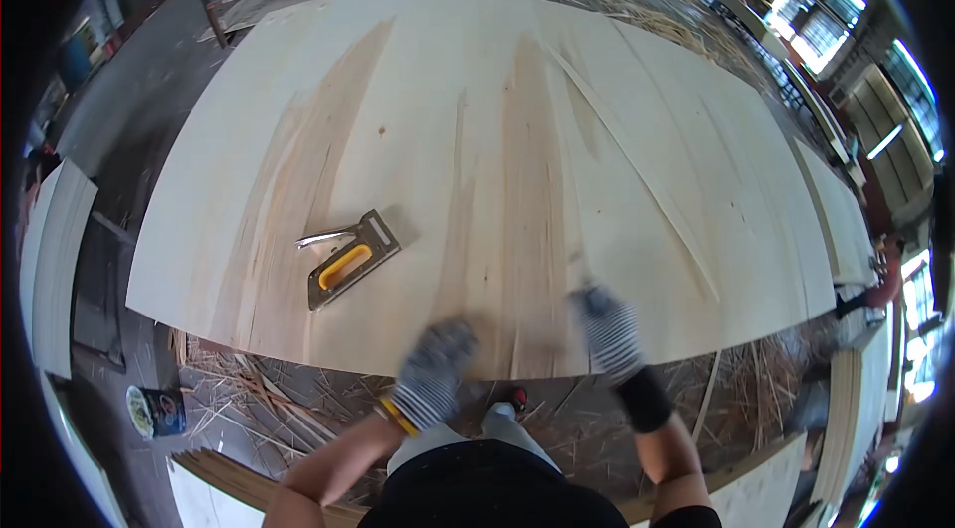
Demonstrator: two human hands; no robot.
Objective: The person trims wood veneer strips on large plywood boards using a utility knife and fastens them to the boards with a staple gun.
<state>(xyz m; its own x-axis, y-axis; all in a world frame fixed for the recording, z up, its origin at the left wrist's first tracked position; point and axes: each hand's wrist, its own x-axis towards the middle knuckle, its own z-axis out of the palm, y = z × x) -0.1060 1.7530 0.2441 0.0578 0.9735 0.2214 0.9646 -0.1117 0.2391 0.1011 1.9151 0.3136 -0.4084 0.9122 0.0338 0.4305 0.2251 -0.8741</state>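
Note:
A broad pale wood sheet point(428, 160) with brown grain streaks lies in front of me. My left hand point(438, 364), in a striped grey glove, is over its near edge; blur hides how the fingers are set. Farther right, my right hand point(607, 329), gloved alike with a black wrist band, looks closed above the sheet. A thin blurred thing point(576, 261) juts from its fingers, too smeared to name. On the sheet, left of centre, rests a staple gun point(353, 259) with a yellow grip, apart from both hands. A long thin wood strip point(637, 170) lies slantwise at right.
Wood scraps point(269, 399) litter the floor below the near edge. A bucket point(156, 412) stands at lower left. Stacked boards point(55, 259) are at the left, and more boards point(846, 409) at the right. Another person point(880, 279) is partly visible at far right.

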